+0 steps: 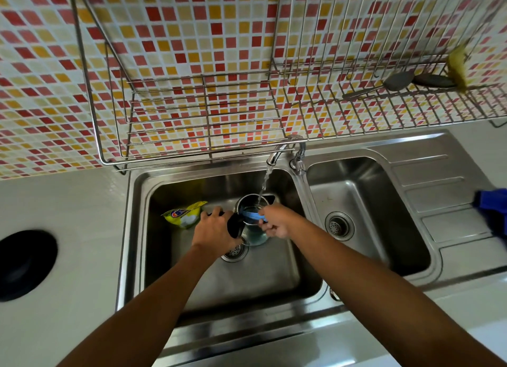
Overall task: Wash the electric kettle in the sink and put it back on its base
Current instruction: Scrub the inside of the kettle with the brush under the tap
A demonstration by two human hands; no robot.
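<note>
The electric kettle [253,224], glass-bodied with a steel rim, a blue band and a black handle, is held in the left basin of the steel sink [137,229]. Water runs from the tap [277,154] into its open top. My left hand [216,232] grips the black handle on the kettle's left side. My right hand [275,221] is closed on the kettle's right rim and blue band. The round black kettle base [26,265] lies on the counter at the far left.
A yellow detergent pouch [183,215] lies in the left basin behind my left hand. The right basin [365,215] holds nothing. A wire dish rack [208,114] hangs above the sink with spoons [397,82] in it. A blue object [493,210] sits on the drainboard.
</note>
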